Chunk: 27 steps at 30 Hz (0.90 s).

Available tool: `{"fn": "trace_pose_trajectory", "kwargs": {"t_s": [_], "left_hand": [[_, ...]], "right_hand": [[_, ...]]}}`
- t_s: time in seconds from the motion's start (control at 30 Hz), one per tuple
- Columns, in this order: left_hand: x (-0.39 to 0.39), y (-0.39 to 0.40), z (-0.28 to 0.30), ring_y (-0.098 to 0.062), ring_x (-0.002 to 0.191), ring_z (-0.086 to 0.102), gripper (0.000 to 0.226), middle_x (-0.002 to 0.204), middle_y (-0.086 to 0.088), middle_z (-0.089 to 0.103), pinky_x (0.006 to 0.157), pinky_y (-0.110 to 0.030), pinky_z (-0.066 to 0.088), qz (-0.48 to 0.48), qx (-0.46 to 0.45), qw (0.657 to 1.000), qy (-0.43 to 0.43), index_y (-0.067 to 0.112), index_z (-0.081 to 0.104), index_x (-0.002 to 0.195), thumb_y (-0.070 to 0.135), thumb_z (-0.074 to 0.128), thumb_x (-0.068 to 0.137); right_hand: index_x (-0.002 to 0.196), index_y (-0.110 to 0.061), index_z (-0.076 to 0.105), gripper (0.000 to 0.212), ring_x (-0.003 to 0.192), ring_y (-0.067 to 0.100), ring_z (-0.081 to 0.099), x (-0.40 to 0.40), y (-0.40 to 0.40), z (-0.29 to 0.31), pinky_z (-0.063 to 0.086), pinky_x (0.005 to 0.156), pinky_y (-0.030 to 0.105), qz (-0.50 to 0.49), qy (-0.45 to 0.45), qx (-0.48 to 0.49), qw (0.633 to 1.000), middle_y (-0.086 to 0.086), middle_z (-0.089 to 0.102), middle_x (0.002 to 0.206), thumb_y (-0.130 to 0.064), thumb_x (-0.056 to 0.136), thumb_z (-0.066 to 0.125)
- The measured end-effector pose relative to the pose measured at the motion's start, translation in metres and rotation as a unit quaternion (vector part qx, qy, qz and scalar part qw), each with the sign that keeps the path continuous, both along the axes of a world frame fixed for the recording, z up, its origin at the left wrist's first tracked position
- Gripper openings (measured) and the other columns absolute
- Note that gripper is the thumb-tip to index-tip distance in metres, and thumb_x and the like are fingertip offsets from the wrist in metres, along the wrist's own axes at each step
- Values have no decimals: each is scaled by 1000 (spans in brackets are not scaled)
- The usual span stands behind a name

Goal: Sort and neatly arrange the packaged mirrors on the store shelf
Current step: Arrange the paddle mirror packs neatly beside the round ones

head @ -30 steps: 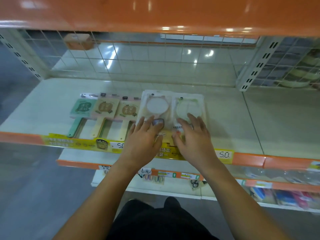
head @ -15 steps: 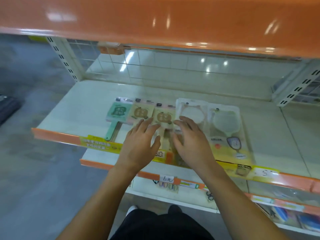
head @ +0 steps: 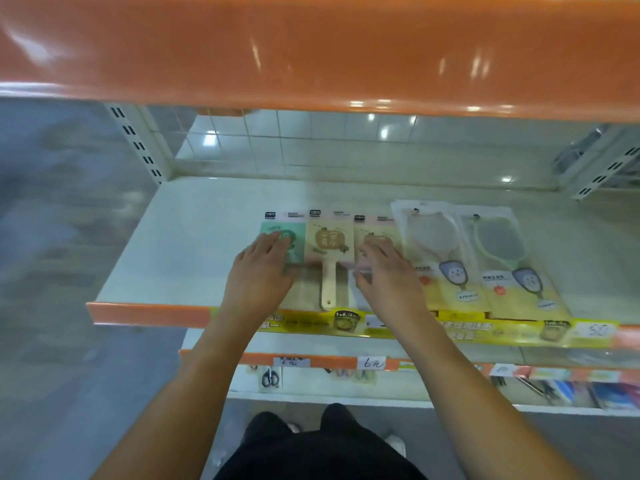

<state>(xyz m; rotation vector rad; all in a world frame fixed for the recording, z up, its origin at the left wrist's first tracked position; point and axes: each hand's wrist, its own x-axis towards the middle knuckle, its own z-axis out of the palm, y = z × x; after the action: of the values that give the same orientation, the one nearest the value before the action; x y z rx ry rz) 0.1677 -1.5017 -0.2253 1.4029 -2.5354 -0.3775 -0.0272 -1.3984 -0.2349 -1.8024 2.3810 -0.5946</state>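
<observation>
The store shelf point(head: 194, 258) fills the middle of the frame, pale, with an orange lip along its front, and five packaged mirrors lie flat on it in a row from centre to right.

Biggest are the two clear bags at right: the round mirror pack point(head: 429, 244), then the green-rimmed mirror pack point(head: 502, 251) beside it, edges overlapping, their lower ends reaching the yellow price strip point(head: 460, 329). Left of them sit three small paddle mirrors side by side: the green card mirror point(head: 294, 237), the middle beige mirror point(head: 330, 242) with its handle pointing at the shelf's front edge, and the right beige mirror point(head: 384, 233).

Left hand point(head: 258, 275) lies flat on the green card mirror, fingers straight, gripping nothing. Right hand point(head: 388, 278) presses on the right beige mirror, fingers spread and only slightly bent — no closed grip that I can see.

Now the risk, as I read it: both hands push flat on slick plastic, so a shove sideways could slide the small cards over each other or skew the tidy top line. The right hand sits just beside the round mirror pack; a nudge there could ride under that bag and tip its overhanging end off the front lip.
</observation>
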Motion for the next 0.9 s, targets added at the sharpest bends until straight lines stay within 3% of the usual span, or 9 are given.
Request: {"fn": "trace_pose_trajectory", "kwargs": {"t_s": [0.33,0.6,0.9], "left_hand": [[-10,-24,-4,-15,134,38,50,146,5,42,108,-35,31,-52,20,998,-34,19,51,134,38,60,88],[-11,-23,6,-13,133,39,44,147,7,42,104,-34,34,-54,42,998,-13,18,56,130,36,60,90],[-14,-24,4,-14,132,41,46,144,6,46,103,-34,36,-46,35,998,-3,18,58,129,36,63,88]], "right_hand": [[122,-9,59,41,124,22,48,-2,-14,-2,45,95,39,-33,-9,34,999,1,52,132,-32,88,66],[119,-10,64,33,125,24,48,-7,-12,-7,49,92,40,-21,-21,4,1000,1,55,134,-13,86,67],[119,-11,66,32,122,23,50,-11,-13,-8,47,93,38,-15,-25,-7,1000,1,57,130,-14,86,68]]}}
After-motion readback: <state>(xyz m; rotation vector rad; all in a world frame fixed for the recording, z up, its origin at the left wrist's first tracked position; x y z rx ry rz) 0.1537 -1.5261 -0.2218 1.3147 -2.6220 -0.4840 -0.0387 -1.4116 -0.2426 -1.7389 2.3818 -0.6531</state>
